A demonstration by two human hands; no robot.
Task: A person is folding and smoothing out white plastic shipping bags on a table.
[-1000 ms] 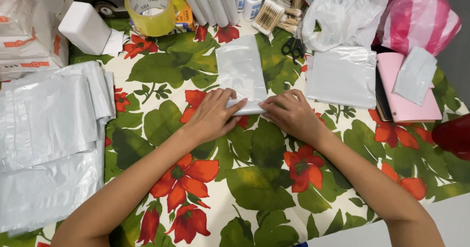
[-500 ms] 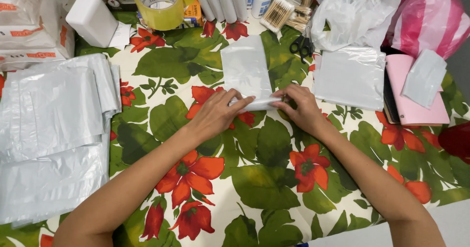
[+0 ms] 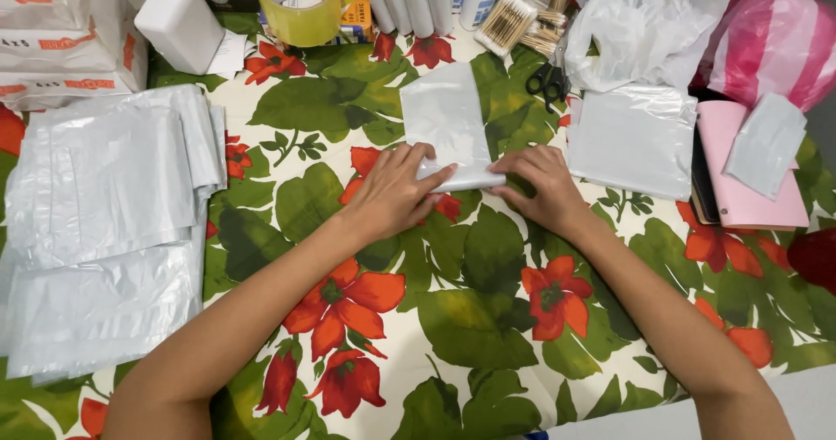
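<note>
Left hand point(image 3: 396, 192) flat, fingers together, pressing near rolled edge of translucent grey plastic mailer bag point(image 3: 446, 118). Right hand point(image 3: 540, 186) fingers curled, pinching same rolled edge from other side. Bag lying centre of floral oilcloth table point(image 3: 488, 318), far end unrolled. Clear plastic box point(image 3: 509, 20) beyond, packed with cotton swabs. Black-handled scissors point(image 3: 547, 81) just beside. Stack of flat grey bags point(image 3: 104, 231) well apart at left.

A pale grey plastic bag point(image 3: 448, 122) is lying on a bench point(image 3: 488, 318) cloth showing red flowers and green leaves on cream, with yellow tape point(image 3: 300, 4) at eleven o'clock and a pink-and-white striped bag point(image 3: 766, 44) at two o'clock.
</note>
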